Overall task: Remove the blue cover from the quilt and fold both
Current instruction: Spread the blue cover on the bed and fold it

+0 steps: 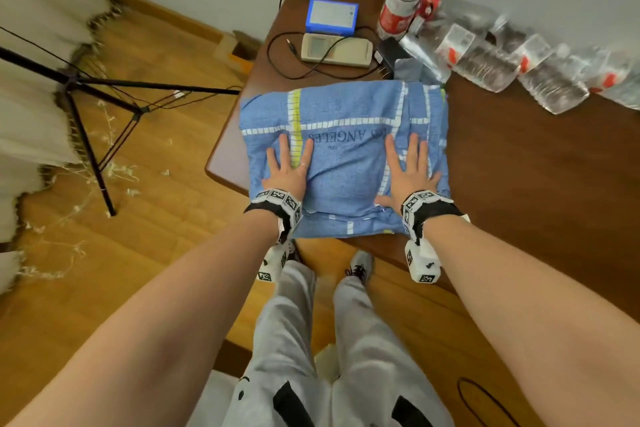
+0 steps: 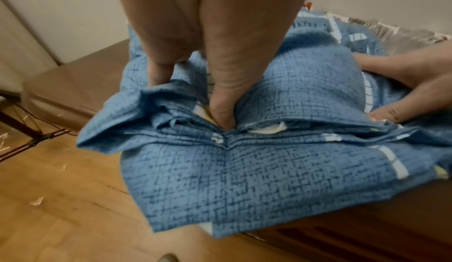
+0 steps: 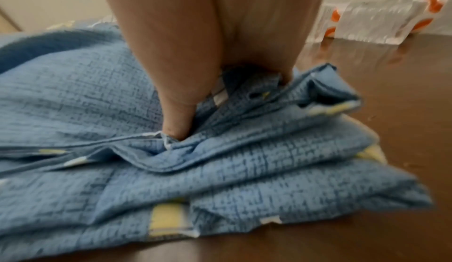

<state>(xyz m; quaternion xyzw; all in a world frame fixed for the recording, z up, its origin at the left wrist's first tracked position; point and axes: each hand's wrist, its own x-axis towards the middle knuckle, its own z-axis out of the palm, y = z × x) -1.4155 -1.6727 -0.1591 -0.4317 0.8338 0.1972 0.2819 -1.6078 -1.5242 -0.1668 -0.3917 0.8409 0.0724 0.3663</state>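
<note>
The blue cover [image 1: 346,163] lies folded into a thick square on the brown table [image 1: 519,166], with white and yellow stripes and printed letters on top. My left hand [image 1: 289,166] presses flat on its left half, fingers straight and spread. My right hand [image 1: 408,166] presses flat on its right half in the same way. In the left wrist view the blue cover [image 2: 269,179] shows several stacked layers hanging slightly over the table's near edge, and my thumb digs into a fold. The right wrist view shows the blue cover [image 3: 122,111] bunched under my palm. No quilt is visible.
Behind the cover sit a blue box [image 1: 332,15], a beige device [image 1: 336,50] with black cables, and a plastic bottle [image 1: 401,0]. A pack of water bottles [image 1: 512,55] lines the wall at right. A black tripod [image 1: 86,114] stands on the wooden floor at left.
</note>
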